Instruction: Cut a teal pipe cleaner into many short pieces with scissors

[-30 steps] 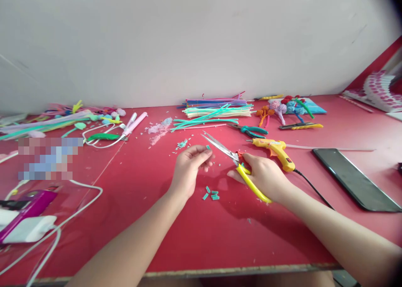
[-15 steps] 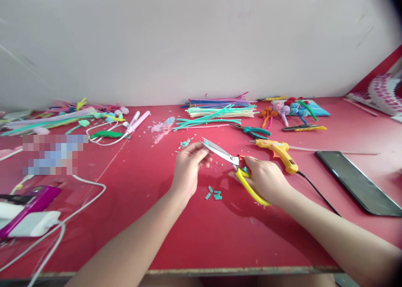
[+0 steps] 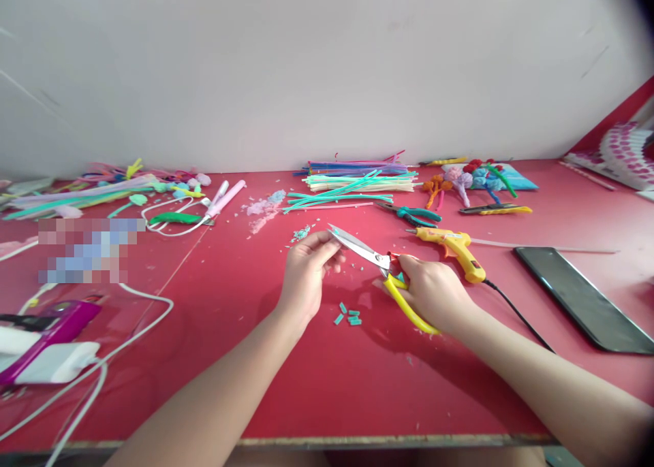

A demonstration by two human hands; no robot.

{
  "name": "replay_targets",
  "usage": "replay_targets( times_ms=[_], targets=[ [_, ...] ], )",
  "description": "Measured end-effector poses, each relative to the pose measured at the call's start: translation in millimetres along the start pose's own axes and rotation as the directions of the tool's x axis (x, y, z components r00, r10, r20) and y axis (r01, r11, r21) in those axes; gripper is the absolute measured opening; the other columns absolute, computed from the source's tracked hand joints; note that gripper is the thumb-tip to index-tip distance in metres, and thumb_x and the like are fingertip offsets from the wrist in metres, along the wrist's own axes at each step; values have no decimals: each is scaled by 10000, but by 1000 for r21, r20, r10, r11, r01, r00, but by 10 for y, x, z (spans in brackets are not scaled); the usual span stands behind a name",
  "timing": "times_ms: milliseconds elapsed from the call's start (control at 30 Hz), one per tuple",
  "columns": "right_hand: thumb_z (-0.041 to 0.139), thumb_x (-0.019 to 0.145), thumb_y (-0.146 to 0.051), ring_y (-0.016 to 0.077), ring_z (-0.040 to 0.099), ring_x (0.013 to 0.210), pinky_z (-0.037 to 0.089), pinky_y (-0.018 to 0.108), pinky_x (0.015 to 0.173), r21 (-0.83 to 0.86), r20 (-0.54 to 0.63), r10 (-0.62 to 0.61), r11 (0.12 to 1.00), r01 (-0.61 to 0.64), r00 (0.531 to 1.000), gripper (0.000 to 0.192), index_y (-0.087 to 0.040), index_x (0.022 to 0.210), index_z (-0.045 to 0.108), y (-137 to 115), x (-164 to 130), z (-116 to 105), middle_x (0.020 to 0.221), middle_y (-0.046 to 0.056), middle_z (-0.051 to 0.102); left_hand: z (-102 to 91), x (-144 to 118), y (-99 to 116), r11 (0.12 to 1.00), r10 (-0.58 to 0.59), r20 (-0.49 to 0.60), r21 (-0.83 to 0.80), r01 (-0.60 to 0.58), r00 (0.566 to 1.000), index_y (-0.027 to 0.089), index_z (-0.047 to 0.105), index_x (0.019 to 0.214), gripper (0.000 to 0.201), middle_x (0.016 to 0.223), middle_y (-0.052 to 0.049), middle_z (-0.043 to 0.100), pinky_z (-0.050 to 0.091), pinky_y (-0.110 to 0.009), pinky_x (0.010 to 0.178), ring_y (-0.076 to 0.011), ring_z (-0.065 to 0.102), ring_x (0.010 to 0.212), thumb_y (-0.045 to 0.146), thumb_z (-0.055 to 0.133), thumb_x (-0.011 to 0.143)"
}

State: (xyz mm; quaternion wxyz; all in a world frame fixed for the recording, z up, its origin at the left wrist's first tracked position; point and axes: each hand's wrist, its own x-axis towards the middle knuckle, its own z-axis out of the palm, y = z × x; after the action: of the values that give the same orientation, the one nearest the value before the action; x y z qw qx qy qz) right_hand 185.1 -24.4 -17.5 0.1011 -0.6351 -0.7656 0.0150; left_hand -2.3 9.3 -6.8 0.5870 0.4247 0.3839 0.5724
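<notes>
My right hand (image 3: 434, 286) is wrapped round the yellow handles of a pair of scissors (image 3: 365, 250), whose blades point left and away. At their tips, my left hand (image 3: 309, 266) pinches a small piece of teal pipe cleaner (image 3: 334, 231), mostly hidden by the fingers and blades. Something teal also shows beside my right fingers, too little of it to make out. On the red table below lie several short cut teal pieces (image 3: 354, 321). Behind my left fingers is a small heap of teal fluff (image 3: 300, 233).
Bundled pipe cleaners (image 3: 357, 181) lie at the back. Teal-handled pliers (image 3: 419, 215), a yellow glue gun (image 3: 454, 246) and a phone (image 3: 577, 293) are on the right. To the left are a pink curling tool (image 3: 225, 200), white cables (image 3: 148, 310) and a purple power strip (image 3: 66, 317).
Almost nothing differs. Both hands and the scissors keep the same place; the view has shifted very slightly.
</notes>
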Motion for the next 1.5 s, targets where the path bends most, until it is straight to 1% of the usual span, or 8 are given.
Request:
replay_targets(
  times_ms=[667, 800, 900, 1000, 1133, 1200, 1367, 1500],
  targets=[
    [329, 770, -554, 124, 437, 448, 178, 242, 448, -21, 24, 19, 1000, -18, 1000, 415, -186, 688, 504, 7, 8, -27, 503, 24, 524, -11, 4, 0, 1000, 11, 4, 26, -11, 1000, 129, 624, 758, 119, 647, -13, 565, 370, -172, 458, -68, 492, 540, 216, 612, 679],
    [386, 752, -502, 104, 378, 443, 180, 234, 442, 105, 18, 50, 993, -52, 999, 351, -186, 642, 489, 27, 25, -13, 493, 0, 487, 19, -12, 13, 998, -35, 41, 48, 33, 999, 133, 610, 758, 130, 645, -17, 577, 379, -179, 449, -79, 503, 531, 237, 614, 680],
    [434, 735, -433, 86, 348, 458, 207, 217, 438, 338, 15, 66, 939, -67, 998, 291, -178, 598, 461, 22, 32, -23, 497, -22, 452, 67, -50, 1, 985, -139, 189, 128, 116, 972, 139, 601, 743, 137, 656, -28, 593, 393, -194, 453, -93, 526, 533, 269, 593, 702],
    [463, 717, -369, 79, 379, 472, 259, 200, 431, 591, 77, 81, 799, -111, 994, 214, -169, 648, 493, 5, 22, -63, 535, -29, 468, 118, -101, -27, 957, -248, 335, 230, 176, 909, 140, 597, 738, 153, 660, -38, 597, 410, -206, 469, -101, 535, 536, 289, 563, 728],
    [470, 709, -305, 67, 398, 445, 308, 187, 404, 813, 182, 35, 556, -171, 983, 162, -172, 776, 533, -18, -8, -111, 579, -36, 490, 156, -150, -53, 927, -323, 420, 319, 196, 848, 138, 597, 731, 184, 637, -42, 587, 427, -216, 490, -101, 531, 529, 310, 535, 751],
    [474, 704, -287, 63, 383, 425, 305, 183, 389, 848, 202, 25, 496, -188, 979, 136, -178, 763, 530, -31, -19, -122, 550, -50, 464, 161, -163, -58, 923, -332, 438, 334, 191, 836, 142, 599, 727, 192, 641, -40, 581, 424, -217, 485, -102, 533, 532, 316, 524, 757],
    [484, 688, -265, 55, 379, 415, 281, 178, 389, 836, 205, 29, 514, -190, 978, 93, -175, 669, 493, -62, -27, -123, 505, -64, 419, 159, -174, -67, 907, -353, 444, 380, 184, 823, 153, 594, 704, 178, 601, -24, 565, 419, -223, 489, -103, 523, 520, 315, 532, 746],
    [475, 683, -283, 64, 384, 429, 259, 188, 398, 776, 181, 80, 600, -193, 980, 113, -173, 660, 482, -69, -26, -105, 497, -61, 406, 165, -196, -76, 884, -297, 384, 458, 99, 874, 164, 592, 742, 141, 572, 2, 534, 398, -207, 486, -85, 483, 496, 301, 563, 722]
  ],
)
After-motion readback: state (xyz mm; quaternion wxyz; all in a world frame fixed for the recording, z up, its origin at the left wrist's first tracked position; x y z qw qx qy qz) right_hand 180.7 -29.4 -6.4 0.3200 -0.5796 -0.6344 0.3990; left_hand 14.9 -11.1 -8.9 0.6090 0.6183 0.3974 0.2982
